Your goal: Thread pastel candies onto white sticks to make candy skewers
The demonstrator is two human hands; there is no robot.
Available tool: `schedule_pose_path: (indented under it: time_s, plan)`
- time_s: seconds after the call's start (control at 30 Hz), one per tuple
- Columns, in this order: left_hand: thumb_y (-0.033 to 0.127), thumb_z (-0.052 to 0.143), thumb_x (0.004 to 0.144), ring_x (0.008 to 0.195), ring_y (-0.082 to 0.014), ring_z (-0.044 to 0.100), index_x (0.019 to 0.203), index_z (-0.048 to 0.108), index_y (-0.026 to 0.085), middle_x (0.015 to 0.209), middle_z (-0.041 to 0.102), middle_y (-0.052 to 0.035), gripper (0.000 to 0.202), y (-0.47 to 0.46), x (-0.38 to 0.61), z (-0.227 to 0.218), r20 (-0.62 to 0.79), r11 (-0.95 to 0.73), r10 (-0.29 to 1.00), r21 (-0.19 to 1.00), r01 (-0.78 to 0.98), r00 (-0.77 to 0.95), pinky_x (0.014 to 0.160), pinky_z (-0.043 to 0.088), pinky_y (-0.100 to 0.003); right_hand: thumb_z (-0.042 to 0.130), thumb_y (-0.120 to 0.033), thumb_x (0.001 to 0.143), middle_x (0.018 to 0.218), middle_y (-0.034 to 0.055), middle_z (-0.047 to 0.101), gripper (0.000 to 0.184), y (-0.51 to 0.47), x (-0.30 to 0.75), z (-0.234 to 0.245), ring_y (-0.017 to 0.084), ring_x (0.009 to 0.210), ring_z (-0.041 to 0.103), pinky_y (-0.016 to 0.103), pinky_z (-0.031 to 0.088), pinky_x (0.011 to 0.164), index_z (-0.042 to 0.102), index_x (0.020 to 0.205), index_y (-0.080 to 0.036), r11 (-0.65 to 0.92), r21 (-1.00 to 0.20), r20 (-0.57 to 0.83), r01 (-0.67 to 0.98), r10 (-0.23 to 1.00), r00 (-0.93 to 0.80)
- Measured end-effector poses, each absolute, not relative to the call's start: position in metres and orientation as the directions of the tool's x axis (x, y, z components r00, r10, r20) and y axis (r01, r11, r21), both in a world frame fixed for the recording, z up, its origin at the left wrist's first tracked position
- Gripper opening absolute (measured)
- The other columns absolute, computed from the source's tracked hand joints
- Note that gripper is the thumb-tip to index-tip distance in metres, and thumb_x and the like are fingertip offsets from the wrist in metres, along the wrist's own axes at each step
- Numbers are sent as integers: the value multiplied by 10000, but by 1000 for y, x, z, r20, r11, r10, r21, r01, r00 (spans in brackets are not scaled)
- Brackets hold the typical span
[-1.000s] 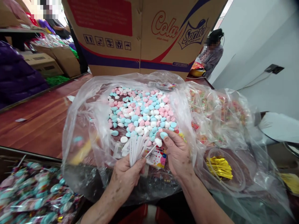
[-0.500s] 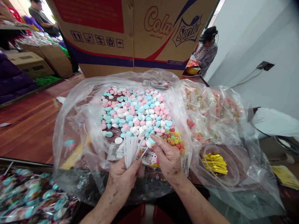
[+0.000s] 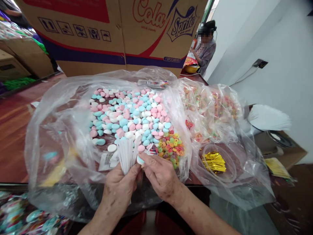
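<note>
A small blue-and-white candy (image 3: 140, 160) is sitting pinched in the right hand (image 3: 160, 176), whose grip is closing on it just beside the left hand (image 3: 119, 186); whether a stick is joined to it, I can't tell from here. The left hand's grip is clasping a fan of white sticks (image 3: 126, 155), tips pointing away from the worker. Beyond, pink, blue and white candies (image 3: 133, 114) are lying loosely spread, with colourful ring sweets (image 3: 171, 147) heaping at their near right corner. Clear plastic sheeting (image 3: 44, 107) is crumpling around them on the reddish tabletop (image 3: 14, 147). Over to the right, gold strips (image 3: 214, 162) are lying near bagged sweets (image 3: 207, 101). A big cardboard box (image 3: 97, 49) is standing behind, and another person (image 3: 207, 49) is working past it.
</note>
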State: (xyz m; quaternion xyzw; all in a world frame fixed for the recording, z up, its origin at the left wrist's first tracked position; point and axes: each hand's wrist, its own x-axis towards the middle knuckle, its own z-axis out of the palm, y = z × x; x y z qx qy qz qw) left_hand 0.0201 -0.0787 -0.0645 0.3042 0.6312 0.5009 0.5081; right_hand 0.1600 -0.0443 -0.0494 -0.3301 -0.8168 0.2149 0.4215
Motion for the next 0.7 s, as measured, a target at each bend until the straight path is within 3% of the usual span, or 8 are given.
schedule_pose_path:
  time_s: [0.1, 0.17, 0.27, 0.33, 0.53, 0.7]
  plan:
    - [486, 712, 728, 334, -59, 358, 610, 568, 170, 456, 512, 42, 367, -73, 23, -48, -321, 296, 905, 946, -130, -279, 341, 216, -191, 450, -229, 976, 1056, 100, 719, 402, -35, 183, -42, 201, 940, 673, 319, 527, 884, 531, 1367, -179, 602, -551, 557, 578, 781, -282]
    - [471, 687, 756, 320, -52, 365, 585, 556, 164, 451, 528, 32, 375, -72, 24, -42, -296, 279, 922, 955, -100, -249, 343, 218, -181, 456, -258, 975, 990, 124, 694, 315, -25, 201, -40, 234, 915, 644, 357, 514, 842, 612, 1227, -151, 445, -442, 559, 779, 816, -148]
    - [461, 664, 776, 313, -60, 370, 580, 567, 162, 411, 508, 32, 371, -74, 24, -44, -304, 297, 927, 953, -67, -220, 349, 234, -178, 486, -264, 957, 919, 127, 658, 229, -14, 216, -42, 257, 857, 603, 360, 483, 750, 665, 1041, -148, 309, -200, 467, 930, 865, -186]
    - [467, 653, 778, 314, -67, 372, 574, 574, 161, 388, 487, 34, 376, -76, 24, -47, -319, 316, 925, 948, -45, -207, 353, 241, -178, 507, -233, 941, 896, 110, 650, 186, -10, 218, -44, 245, 829, 590, 336, 458, 714, 667, 1006, -164, 301, -123, 405, 946, 885, -229]
    - [478, 643, 740, 301, -67, 348, 530, 557, 167, 345, 436, 43, 385, -75, 26, -46, -358, 368, 912, 930, 15, -199, 354, 215, -179, 499, -191, 921, 892, 65, 651, 145, -6, 218, -42, 205, 849, 590, 309, 443, 765, 644, 927, -201, 335, -311, 336, 889, 914, -226]
    - [471, 650, 724, 306, -75, 359, 519, 551, 174, 342, 433, 44, 373, -74, 30, -40, -354, 369, 914, 929, 43, -197, 357, 210, -190, 495, -164, 922, 898, 51, 660, 160, 0, 223, -40, 199, 859, 587, 294, 437, 758, 648, 935, -206, 398, -269, 319, 877, 896, -309]
